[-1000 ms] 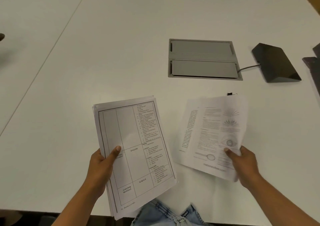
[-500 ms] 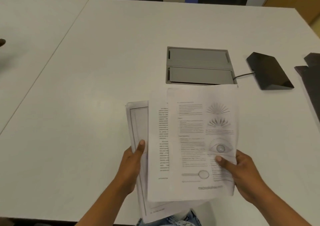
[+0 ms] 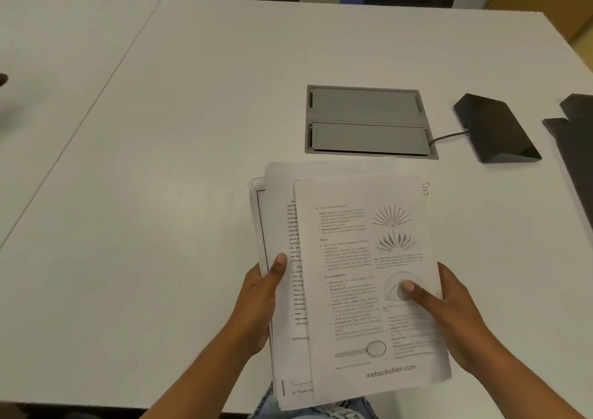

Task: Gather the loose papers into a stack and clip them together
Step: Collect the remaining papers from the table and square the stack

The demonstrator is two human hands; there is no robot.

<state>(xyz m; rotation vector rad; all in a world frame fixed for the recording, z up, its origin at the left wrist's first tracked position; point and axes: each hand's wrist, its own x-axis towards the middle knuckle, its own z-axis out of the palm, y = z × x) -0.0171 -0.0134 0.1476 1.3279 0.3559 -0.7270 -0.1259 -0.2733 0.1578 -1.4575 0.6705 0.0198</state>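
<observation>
I hold a fanned bundle of printed papers (image 3: 349, 258) above the near edge of the white table (image 3: 192, 129). The top sheet shows text and eye diagrams; the sheets under it stick out to the left and at the top. My left hand (image 3: 260, 303) grips the left edge, thumb on top. My right hand (image 3: 449, 316) grips the right edge, its thumb pressing on the top sheet. A small wire clip (image 3: 425, 188) lies on the table just past the bundle's top right corner.
A grey cable hatch (image 3: 367, 121) is set into the table behind the papers. A black wedge-shaped device (image 3: 495, 129) with a cord sits to its right. Dark flat items (image 3: 574, 136) lie at the far right edge.
Both hands moved together: the sheet from the right hand now lies over the left-hand sheets, forming one overlapping bundle nearer the centre. The clip has come into view beside it.
</observation>
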